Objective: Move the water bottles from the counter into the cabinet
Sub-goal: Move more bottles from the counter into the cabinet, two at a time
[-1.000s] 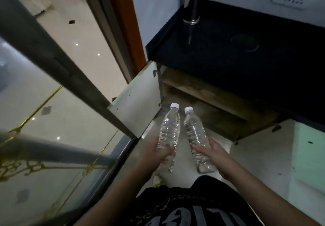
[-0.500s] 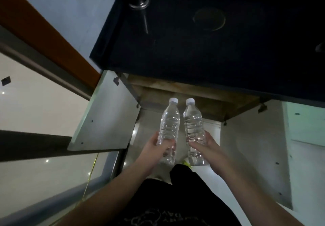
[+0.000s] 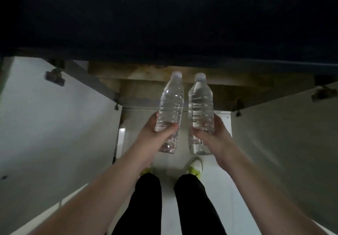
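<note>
Hands reach forward from the lower corners of the frame, both forearms bare and stretched toward the middle. At centre left, the left hand (image 3: pixel 155 134) wraps its fingers and thumb round the lower half of the left bottle (image 3: pixel 171 106), which tilts slightly to the right with its white cap up. Just beside it, at centre right, the right hand (image 3: pixel 212 134) curls round the lower half of the right bottle (image 3: pixel 200 104), held nearly upright. The two bottles stand close together without touching, both clear, held in the air in front of the open cabinet (image 3: pixel 164 81), whose wooden shelf edge runs across the middle of the frame behind the caps.

Counted: two hands, two bottles, two white caps. Two cabinet doors stand open, the left door (image 3: pixel 54 125) filling the left side and the right door (image 3: pixel 285 143) the right side. The dark counter (image 3: pixel 164 15) covers the upper part of the frame. At lower centre two legs in black trousers (image 3: pixel 146 207) show, with two shoes (image 3: pixel 195 167) on the pale floor (image 3: pixel 167 198).
</note>
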The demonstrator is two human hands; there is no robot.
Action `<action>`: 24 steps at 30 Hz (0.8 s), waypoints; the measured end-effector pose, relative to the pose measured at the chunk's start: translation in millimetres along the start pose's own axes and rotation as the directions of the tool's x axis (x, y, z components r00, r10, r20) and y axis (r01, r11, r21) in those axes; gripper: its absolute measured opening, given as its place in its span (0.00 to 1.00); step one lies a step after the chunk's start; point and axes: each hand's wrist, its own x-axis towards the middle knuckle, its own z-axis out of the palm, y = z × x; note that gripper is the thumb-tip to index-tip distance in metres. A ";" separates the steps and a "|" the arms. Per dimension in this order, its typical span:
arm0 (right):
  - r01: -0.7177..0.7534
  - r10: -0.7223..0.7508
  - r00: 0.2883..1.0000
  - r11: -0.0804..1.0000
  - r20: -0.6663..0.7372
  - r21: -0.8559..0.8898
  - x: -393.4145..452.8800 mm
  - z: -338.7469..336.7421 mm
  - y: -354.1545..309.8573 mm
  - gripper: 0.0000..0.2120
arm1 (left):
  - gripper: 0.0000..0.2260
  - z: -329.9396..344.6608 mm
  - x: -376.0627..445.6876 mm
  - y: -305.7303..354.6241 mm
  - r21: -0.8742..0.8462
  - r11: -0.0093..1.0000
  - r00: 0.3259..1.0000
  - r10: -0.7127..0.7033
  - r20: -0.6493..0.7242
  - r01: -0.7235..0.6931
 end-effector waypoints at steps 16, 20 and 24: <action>0.181 -0.173 0.959 0.983 -0.225 0.013 166.1 37.3 8.2 0.39 | 0.09 5.8 169.3 -9.3 -0.026 0.995 0.993 0.090 -0.070 -0.092; 0.166 -0.157 0.955 0.986 -0.253 0.015 179.0 41.3 -4.4 0.41 | 0.11 9.6 179.3 -5.2 0.064 0.987 0.981 0.153 -0.120 -0.146; 0.153 -0.148 0.950 0.988 -0.274 -0.003 186.1 42.9 -6.8 0.37 | 0.13 12.7 188.8 -7.0 0.181 0.970 0.947 0.206 -0.247 -0.164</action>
